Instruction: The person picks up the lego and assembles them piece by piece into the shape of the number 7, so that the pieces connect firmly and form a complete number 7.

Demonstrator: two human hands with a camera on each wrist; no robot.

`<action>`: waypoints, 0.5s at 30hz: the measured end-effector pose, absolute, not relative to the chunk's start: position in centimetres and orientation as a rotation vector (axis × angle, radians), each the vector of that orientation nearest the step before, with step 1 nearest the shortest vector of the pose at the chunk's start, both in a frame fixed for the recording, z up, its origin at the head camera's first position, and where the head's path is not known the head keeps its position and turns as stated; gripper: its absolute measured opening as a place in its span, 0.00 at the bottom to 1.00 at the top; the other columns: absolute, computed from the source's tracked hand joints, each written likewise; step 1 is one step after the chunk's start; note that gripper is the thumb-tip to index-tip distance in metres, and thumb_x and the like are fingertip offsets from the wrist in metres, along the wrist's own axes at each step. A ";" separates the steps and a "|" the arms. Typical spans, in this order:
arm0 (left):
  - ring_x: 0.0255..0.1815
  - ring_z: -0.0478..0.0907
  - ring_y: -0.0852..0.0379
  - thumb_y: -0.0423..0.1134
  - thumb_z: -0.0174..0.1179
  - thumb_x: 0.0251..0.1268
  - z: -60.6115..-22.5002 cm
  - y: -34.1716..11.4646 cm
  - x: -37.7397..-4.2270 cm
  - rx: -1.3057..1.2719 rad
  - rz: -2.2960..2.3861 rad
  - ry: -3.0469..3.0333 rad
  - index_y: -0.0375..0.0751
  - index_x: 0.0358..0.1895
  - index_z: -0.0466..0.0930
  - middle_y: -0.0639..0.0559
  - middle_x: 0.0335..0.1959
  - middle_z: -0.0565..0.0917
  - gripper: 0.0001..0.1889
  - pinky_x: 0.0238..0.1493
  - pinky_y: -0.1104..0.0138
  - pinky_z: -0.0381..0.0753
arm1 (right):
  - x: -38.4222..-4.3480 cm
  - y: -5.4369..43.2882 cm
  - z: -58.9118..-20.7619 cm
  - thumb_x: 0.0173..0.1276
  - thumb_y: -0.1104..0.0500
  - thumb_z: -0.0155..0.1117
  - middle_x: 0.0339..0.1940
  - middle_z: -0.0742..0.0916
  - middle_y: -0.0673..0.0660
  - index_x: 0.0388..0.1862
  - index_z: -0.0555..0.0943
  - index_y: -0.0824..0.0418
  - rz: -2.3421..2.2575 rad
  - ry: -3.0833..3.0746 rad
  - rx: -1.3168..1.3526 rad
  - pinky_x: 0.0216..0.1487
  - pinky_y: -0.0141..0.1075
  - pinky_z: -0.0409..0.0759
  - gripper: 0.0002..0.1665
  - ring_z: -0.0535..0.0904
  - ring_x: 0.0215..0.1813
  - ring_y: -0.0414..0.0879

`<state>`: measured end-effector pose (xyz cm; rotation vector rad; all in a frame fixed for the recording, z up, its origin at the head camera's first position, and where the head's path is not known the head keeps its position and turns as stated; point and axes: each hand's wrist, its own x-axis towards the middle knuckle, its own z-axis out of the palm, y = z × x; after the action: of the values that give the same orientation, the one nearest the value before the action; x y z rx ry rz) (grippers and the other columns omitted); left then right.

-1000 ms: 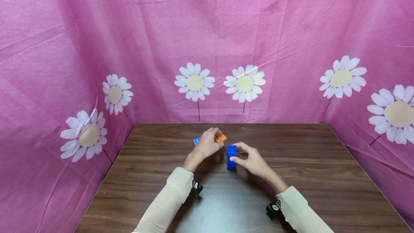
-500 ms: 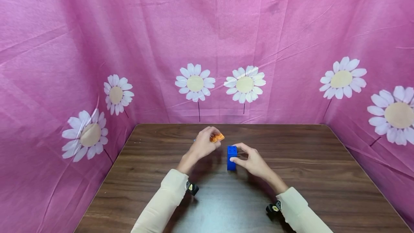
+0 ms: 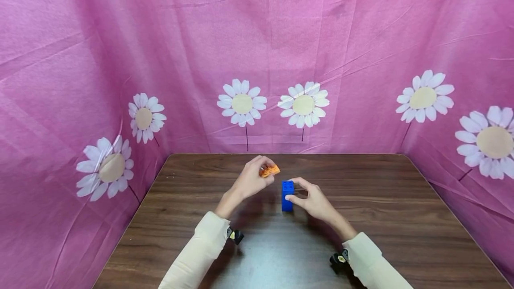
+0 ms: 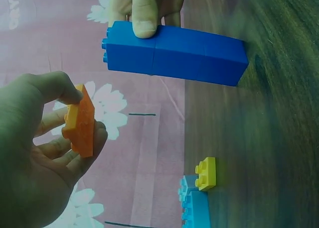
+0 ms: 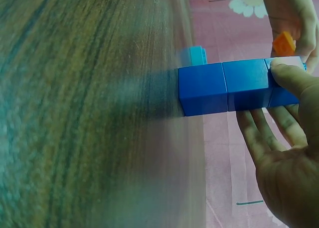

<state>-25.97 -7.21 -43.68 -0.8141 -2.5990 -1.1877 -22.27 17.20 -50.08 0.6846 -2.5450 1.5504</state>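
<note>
A stack of blue toy building bricks [image 3: 287, 204] stands upright on the table. My right hand [image 3: 317, 200] grips it near its top, thumb on the near side, as the right wrist view shows with the same blue stack [image 5: 204, 91]. Just left of the stack and above the table, my left hand [image 3: 250, 179] pinches a flat orange brick [image 4: 82, 123] between thumb and fingers. The orange brick [image 3: 270, 171] is tilted and apart from the blue stack, whose top studs are bare.
Behind the left hand, a yellow brick [image 4: 207, 174] and light blue bricks [image 4: 197, 210] sit on the brown wooden table [image 3: 381, 200]; the head view hides them. A pink cloth with printed daisies [image 3: 361, 57] surrounds the table's back and sides.
My left hand has drawn a little to the left, away from the blue stack, with the orange brick, and now covers the light blue brick in the head view. The right hand stays put.
</note>
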 end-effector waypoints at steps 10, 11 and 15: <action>0.47 0.82 0.57 0.34 0.70 0.64 -42.5 -7.0 -25.0 -0.890 -1.200 -2.604 0.44 0.53 0.84 0.52 0.48 0.84 0.15 0.53 0.64 0.85 | -22.3 17.2 -50.0 0.70 0.60 0.77 0.58 0.90 0.59 0.64 0.82 0.61 1.582 -2.583 0.657 0.66 0.54 0.84 0.25 0.87 0.61 0.55; 0.47 0.82 0.57 0.33 0.70 0.64 -42.4 -7.0 -24.9 -0.898 -1.203 -2.601 0.44 0.53 0.84 0.52 0.48 0.84 0.15 0.53 0.64 0.85 | -22.2 17.2 -50.0 0.70 0.60 0.77 0.58 0.90 0.60 0.64 0.82 0.62 1.581 -2.578 0.662 0.65 0.54 0.84 0.25 0.87 0.61 0.56; 0.46 0.81 0.58 0.34 0.70 0.66 -41.9 -6.7 -24.4 -0.942 -1.205 -2.603 0.44 0.54 0.84 0.52 0.48 0.84 0.14 0.52 0.65 0.85 | -22.2 17.3 -50.0 0.71 0.60 0.76 0.58 0.90 0.62 0.63 0.82 0.63 1.563 -2.555 0.681 0.64 0.55 0.85 0.25 0.87 0.60 0.57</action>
<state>-24.38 -6.65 -41.85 -0.9424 -2.6027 -1.2048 -22.19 17.31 -50.04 0.6814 -2.5552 1.5631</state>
